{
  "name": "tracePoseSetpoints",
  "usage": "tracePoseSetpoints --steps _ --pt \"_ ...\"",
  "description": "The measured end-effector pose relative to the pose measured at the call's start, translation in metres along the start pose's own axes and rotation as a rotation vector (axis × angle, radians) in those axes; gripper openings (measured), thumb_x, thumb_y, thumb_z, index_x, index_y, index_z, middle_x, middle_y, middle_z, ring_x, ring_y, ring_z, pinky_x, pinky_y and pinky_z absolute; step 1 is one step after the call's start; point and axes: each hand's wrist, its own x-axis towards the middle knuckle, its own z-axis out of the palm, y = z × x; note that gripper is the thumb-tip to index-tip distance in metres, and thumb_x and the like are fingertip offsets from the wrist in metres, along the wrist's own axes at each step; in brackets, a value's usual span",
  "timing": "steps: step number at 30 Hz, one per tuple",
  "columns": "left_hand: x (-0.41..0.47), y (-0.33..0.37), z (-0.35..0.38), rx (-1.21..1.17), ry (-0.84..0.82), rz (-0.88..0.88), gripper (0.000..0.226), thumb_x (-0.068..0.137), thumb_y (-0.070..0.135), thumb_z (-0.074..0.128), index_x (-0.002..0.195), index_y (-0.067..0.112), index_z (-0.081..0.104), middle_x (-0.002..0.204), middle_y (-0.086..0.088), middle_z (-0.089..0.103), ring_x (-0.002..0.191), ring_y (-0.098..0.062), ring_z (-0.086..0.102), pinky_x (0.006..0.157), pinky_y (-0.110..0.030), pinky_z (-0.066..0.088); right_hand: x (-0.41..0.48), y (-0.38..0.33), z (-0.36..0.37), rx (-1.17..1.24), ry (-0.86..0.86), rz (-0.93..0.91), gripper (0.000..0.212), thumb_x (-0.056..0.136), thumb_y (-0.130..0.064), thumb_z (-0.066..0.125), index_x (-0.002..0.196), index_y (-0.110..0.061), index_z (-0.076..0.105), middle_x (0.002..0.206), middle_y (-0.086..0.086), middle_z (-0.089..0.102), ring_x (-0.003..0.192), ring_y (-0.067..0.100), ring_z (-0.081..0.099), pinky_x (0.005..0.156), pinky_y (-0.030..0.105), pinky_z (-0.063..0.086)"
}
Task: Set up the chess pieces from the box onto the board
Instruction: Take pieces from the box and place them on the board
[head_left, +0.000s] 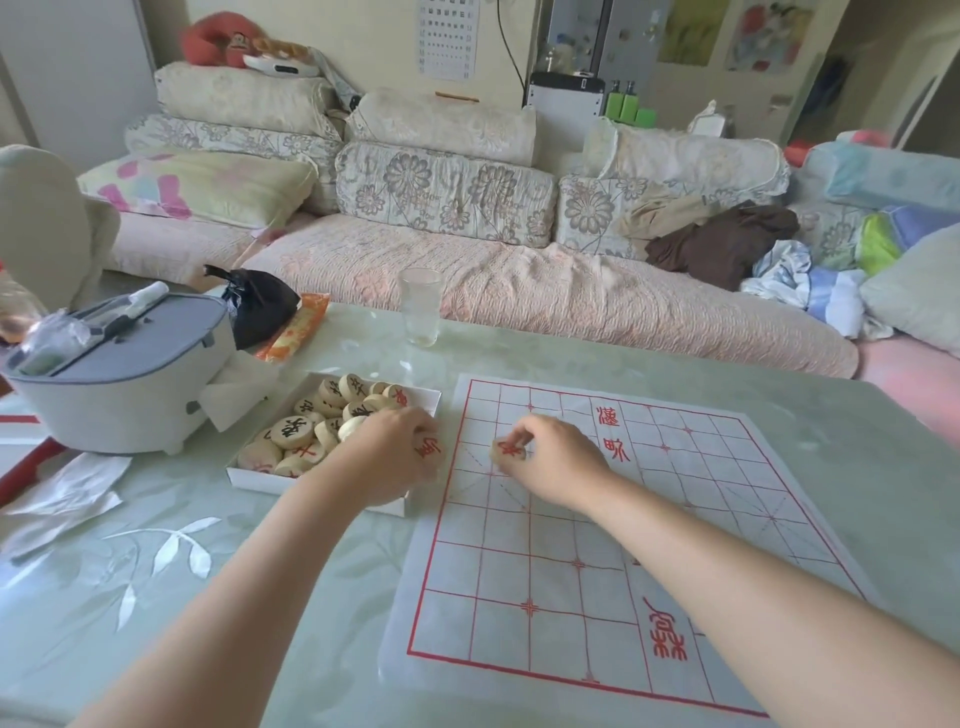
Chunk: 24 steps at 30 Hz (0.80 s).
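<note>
A white paper board (597, 519) with a red grid lies on the table to the right. Left of it stands a shallow white box (244, 470) filled with several round wooden pieces (293, 432) marked in red or black. My left hand (395, 457) is at the box's right end, fingers closed around a red-marked piece (427, 448). My right hand (556, 462) hovers over the board's left part and pinches another red-marked piece (508, 451) that touches or nearly touches the paper.
A grey and white appliance (124, 374) stands left of the box, with a black bag (262, 306) and an orange packet (296, 327) behind it. A glass (422, 306) stands near the table's far edge. Crumpled paper (62, 493) lies at the left. A sofa sits beyond.
</note>
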Motion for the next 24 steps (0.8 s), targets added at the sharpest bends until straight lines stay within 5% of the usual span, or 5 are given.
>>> tracePoseSetpoints --steps 10,18,20,24 --pt "0.019 -0.025 -0.005 -0.118 0.133 0.048 0.039 0.084 0.02 0.061 0.122 0.016 0.057 0.117 -0.001 0.056 0.105 -0.018 0.051 0.081 -0.024 0.04 0.087 -0.036 0.037 -0.094 0.048 0.074 0.027 0.086 -0.054 0.059 0.091 -0.028 0.063 0.103 -0.012 0.066 0.091 0.018 0.062 0.075 0.029 0.047" --pt "0.026 -0.035 -0.005 -0.246 0.127 -0.017 0.049 0.075 0.016 0.073 0.122 0.022 0.061 0.116 -0.002 0.057 0.103 -0.02 0.056 0.083 -0.023 0.042 0.095 -0.043 0.042 -0.082 -0.014 0.07 0.015 0.085 -0.043 0.06 0.088 -0.03 0.066 0.109 -0.009 0.053 0.096 0.018 0.06 0.082 0.033 0.048" --pt "0.027 -0.036 -0.004 -0.301 0.138 -0.039 0.05 0.075 0.017 0.075 0.122 0.023 0.062 0.117 -0.002 0.058 0.099 -0.018 0.057 0.077 -0.02 0.039 0.095 -0.054 0.038 0.124 0.021 0.057 0.011 0.087 -0.039 0.061 0.086 -0.029 0.067 0.106 -0.006 0.06 0.089 0.017 0.062 0.082 0.035 0.053" --pt "0.028 -0.035 -0.009 -0.355 0.231 -0.084 0.049 0.075 0.024 0.077 0.121 0.02 0.06 0.11 0.001 0.064 0.089 -0.013 0.06 0.071 -0.021 0.042 0.085 -0.081 0.023 0.605 -0.207 0.081 0.012 0.097 -0.025 0.061 0.095 -0.015 0.067 0.086 0.001 0.07 0.058 0.016 0.062 0.054 0.028 0.047"
